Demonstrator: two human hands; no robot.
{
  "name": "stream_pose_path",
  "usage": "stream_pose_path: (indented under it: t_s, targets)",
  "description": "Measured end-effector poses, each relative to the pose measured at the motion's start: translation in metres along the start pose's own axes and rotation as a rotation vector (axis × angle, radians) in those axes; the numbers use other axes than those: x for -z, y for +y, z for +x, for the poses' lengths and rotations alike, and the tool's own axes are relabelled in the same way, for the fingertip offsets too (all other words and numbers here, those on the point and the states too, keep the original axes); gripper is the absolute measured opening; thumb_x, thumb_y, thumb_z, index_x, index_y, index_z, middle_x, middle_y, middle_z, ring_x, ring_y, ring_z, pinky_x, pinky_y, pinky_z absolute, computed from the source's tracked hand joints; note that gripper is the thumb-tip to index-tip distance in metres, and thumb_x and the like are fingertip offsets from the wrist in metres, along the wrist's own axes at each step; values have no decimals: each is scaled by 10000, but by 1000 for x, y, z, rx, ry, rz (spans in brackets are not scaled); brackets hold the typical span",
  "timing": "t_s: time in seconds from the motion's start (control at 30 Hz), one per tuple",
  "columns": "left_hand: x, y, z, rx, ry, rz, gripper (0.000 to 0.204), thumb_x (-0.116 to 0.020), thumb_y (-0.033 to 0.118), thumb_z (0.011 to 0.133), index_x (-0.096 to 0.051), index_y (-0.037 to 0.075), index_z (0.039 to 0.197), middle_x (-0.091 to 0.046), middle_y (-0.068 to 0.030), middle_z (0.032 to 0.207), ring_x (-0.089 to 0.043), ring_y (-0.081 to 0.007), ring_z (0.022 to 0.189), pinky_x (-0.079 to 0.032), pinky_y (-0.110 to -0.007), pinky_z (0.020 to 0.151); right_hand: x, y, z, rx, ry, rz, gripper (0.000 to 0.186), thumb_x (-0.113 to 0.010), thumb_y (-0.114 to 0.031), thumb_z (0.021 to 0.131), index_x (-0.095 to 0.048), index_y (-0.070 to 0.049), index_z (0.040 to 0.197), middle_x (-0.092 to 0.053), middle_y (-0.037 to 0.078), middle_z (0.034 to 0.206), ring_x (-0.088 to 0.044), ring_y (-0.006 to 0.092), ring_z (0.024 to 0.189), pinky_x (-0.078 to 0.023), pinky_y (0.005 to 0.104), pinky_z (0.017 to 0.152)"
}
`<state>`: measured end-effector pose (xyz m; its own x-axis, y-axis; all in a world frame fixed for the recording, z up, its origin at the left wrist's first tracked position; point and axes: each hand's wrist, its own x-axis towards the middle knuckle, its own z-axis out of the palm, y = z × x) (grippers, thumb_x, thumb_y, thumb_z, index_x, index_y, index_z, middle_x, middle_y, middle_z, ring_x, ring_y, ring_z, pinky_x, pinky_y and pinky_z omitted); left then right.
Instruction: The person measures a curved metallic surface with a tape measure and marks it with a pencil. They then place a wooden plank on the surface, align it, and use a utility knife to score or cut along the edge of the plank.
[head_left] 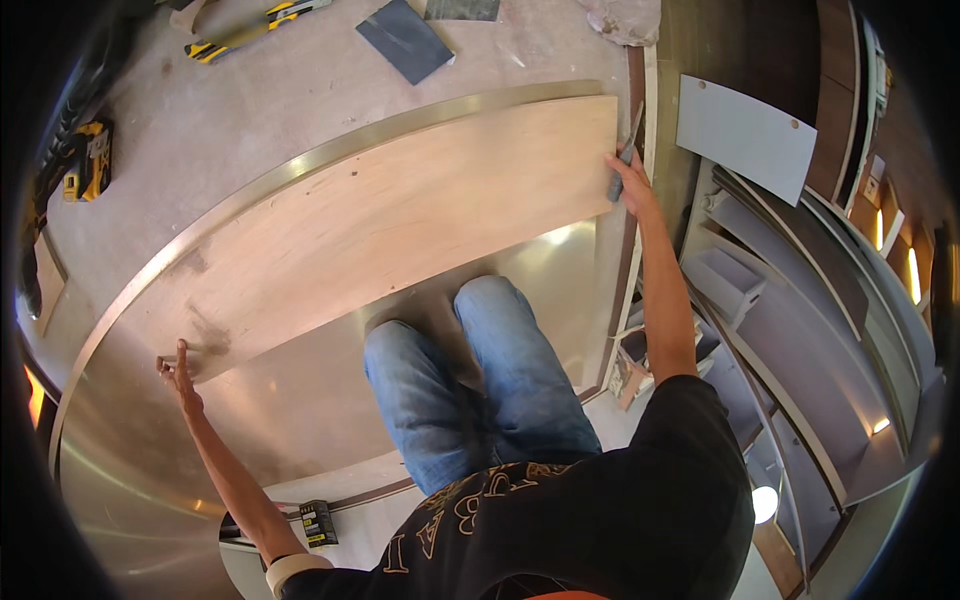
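A long plywood board (400, 200) lies across a shiny metal sheet (300, 400) in front of my knees. My left hand (180, 378) is at the board's near left corner, fingers apart, with the index finger stretched out over the wood beside a dark smudge. Whether its fingertips press on the board is too small to tell. At the board's right end, my right hand (634, 188) is closed round the grey handle of a thin pointed tool (622, 178). The tool's narrow blade points away from me, just past the board's right edge.
Beyond the board lie grey abrasive sheets (405, 40), yellow-and-black cutters (205, 50) and a power-tool battery (90, 160). On the right stand a white panel (745, 135) and several leaning grey panels (800, 330). A small black box (318, 523) sits by my left forearm.
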<state>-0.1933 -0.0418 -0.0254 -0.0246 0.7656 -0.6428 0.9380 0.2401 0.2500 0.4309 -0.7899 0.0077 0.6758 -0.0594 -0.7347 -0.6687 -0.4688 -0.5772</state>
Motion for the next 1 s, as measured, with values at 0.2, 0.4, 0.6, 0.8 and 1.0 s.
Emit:
stream_pose_path:
  t_s: [0.2, 0.4, 0.6, 0.8, 1.0]
  targets:
    - [-12, 17, -9, 51, 57, 48, 1178, -814, 630, 682, -226, 51, 1523, -252, -225, 1523, -355, -340, 1345, -334, -555, 1041, -3, 6, 12, -15, -27, 4, 652, -765, -248, 854, -418, -61, 1374, -539, 94, 1258, -481, 221, 1213, -384, 367, 1034]
    - [-8, 12, -11, 37, 36, 4, 1222, -825, 630, 666, -188, 53, 1535, -230, -238, 1536, -360, -372, 1343, -323, -591, 1037, 3, 9, 15, -30, -41, 31, 639, -765, -225, 859, -430, -77, 1383, -550, 54, 1245, -505, 188, 1184, -399, 343, 1017]
    - [-9, 14, -12, 31, 47, 12, 1226, -832, 617, 667, -178, 45, 1532, -239, -245, 1527, -372, -377, 1332, -323, -600, 1031, 0, 4, 11, -38, -25, 34, 591, -757, -208, 868, -459, -86, 1363, -565, 29, 1216, -520, 165, 1161, -409, 325, 1001]
    - [-9, 19, -15, 40, -40, -29, 1199, -833, 608, 675, -203, 31, 1515, -270, -231, 1510, -375, -356, 1332, -330, -584, 1033, 0, 16, 14, 32, 27, -24, 531, -742, -218, 880, -492, -71, 1324, -574, 44, 1224, -522, 167, 1151, -409, 324, 995]
    - [-12, 6, -3, 9, 55, 5, 1183, -828, 604, 680, -219, 27, 1514, -306, -208, 1489, -386, -346, 1322, -329, -588, 1030, -3, 14, 10, 267, 151, -457, 491, -688, -288, 900, -520, -28, 1282, -560, 141, 1248, -529, 275, 1150, -422, 399, 987]
